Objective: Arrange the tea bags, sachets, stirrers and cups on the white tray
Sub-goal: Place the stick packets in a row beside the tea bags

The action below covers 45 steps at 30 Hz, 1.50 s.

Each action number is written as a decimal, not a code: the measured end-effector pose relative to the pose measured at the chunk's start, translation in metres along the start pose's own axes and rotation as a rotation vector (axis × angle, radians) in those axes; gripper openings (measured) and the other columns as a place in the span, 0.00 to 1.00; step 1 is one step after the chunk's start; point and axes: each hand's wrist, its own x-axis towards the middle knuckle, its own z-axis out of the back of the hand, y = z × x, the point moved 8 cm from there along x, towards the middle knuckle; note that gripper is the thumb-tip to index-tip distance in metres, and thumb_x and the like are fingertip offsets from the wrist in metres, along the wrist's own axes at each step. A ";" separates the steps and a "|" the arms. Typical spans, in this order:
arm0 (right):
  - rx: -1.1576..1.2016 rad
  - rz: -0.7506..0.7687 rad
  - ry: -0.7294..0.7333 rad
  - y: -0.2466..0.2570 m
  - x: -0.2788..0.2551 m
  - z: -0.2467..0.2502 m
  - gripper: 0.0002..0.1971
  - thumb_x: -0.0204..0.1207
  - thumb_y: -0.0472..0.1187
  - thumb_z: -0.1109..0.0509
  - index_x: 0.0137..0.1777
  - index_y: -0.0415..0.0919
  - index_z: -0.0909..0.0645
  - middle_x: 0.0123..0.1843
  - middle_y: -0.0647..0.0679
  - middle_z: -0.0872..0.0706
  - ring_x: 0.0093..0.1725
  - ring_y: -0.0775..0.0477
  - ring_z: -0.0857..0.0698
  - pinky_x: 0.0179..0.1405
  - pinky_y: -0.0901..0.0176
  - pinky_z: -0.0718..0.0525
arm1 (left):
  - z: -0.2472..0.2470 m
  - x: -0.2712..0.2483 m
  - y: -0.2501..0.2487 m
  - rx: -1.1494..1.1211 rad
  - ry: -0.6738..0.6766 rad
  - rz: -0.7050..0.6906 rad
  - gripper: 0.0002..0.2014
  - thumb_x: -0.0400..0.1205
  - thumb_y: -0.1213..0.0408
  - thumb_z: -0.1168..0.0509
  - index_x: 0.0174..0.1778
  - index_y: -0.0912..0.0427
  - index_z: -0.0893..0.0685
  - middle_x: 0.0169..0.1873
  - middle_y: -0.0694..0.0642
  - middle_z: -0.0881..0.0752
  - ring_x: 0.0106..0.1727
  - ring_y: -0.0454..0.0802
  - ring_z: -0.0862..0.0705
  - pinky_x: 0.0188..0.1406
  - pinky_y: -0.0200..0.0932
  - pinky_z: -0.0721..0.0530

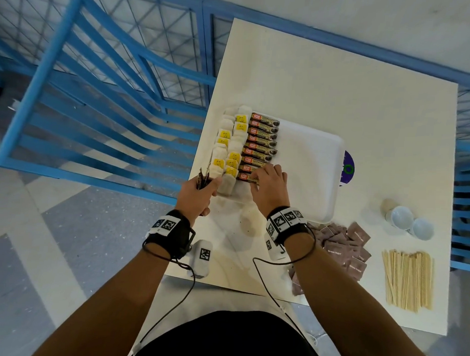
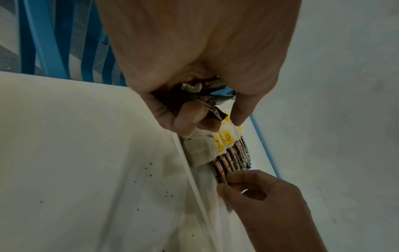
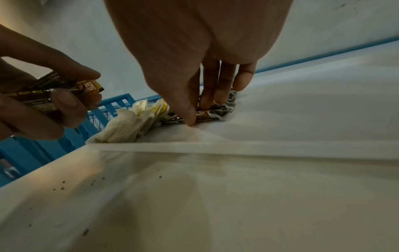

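Note:
A white tray (image 1: 314, 164) lies on the white table. Along its left side lie tea bags (image 1: 231, 148) with yellow tags, and beside them a column of brown coffee sachets (image 1: 261, 141). My left hand (image 1: 201, 191) grips a bundle of spare brown sachets (image 2: 205, 97) just off the tray's near left corner. My right hand (image 1: 268, 184) pinches the nearest sachet (image 3: 212, 114) of the column between thumb and fingers, with that sachet lying on the tray. Brown sugar sachets (image 1: 346, 243), wooden stirrers (image 1: 407, 279) and white cups (image 1: 411, 222) lie on the table to the right.
A blue slatted chair (image 1: 98, 98) stands left of the table, close to the tray's edge. A purple disc (image 1: 348, 168) pokes out from under the tray's right side. The table's near edge (image 1: 225, 284) is close to my body. Blue railings run behind and right.

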 end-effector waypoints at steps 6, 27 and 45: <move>0.000 -0.021 -0.005 -0.002 -0.001 0.000 0.07 0.75 0.38 0.27 0.52 0.42 0.15 0.53 0.46 0.17 0.57 0.40 0.23 0.59 0.46 0.23 | -0.001 0.002 0.002 -0.022 0.018 0.050 0.13 0.82 0.67 0.31 0.58 0.71 0.16 0.38 0.58 0.19 0.25 0.47 0.29 0.20 0.40 0.30; 0.544 -0.077 0.035 0.022 -0.014 0.016 0.06 0.83 0.42 0.30 0.55 0.44 0.13 0.47 0.57 0.13 0.44 0.60 0.18 0.47 0.66 0.20 | -0.029 -0.006 -0.007 0.009 0.302 -0.075 0.13 0.83 0.74 0.29 0.63 0.69 0.13 0.54 0.63 0.07 0.51 0.57 0.07 0.41 0.46 0.09; 1.137 -0.337 0.200 -0.001 -0.017 0.032 0.09 0.80 0.38 0.24 0.53 0.32 0.13 0.41 0.35 0.08 0.39 0.30 0.09 0.44 0.42 0.10 | -0.037 -0.005 0.001 -0.176 0.223 0.085 0.04 0.89 0.72 0.37 0.52 0.63 0.17 0.40 0.61 0.14 0.29 0.50 0.18 0.24 0.41 0.24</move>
